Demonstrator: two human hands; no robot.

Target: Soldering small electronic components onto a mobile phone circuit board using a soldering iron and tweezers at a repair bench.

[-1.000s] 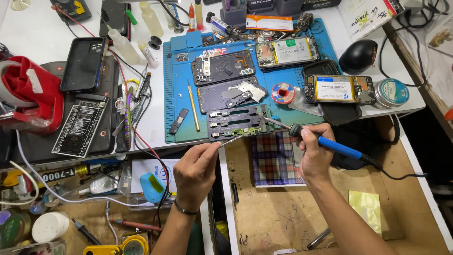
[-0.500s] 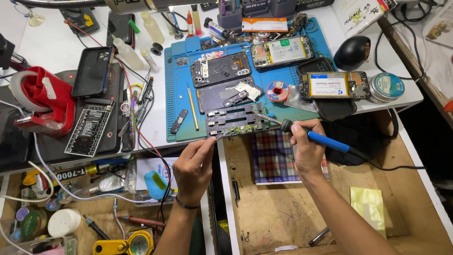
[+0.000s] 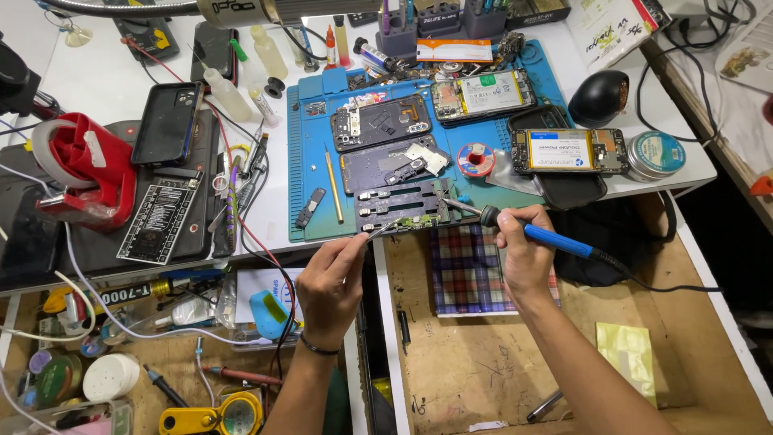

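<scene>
Right hand grips soldering iron.

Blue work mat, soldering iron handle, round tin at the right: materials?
Blue work mat: likely silicone rubber, matte, with moulded compartments along its top edge. Soldering iron in the right hand: smooth blue plastic handle, black collar, bare metal tip. Round tin: looks like metal, shiny silvery rim, pale blue lid face.
</scene>
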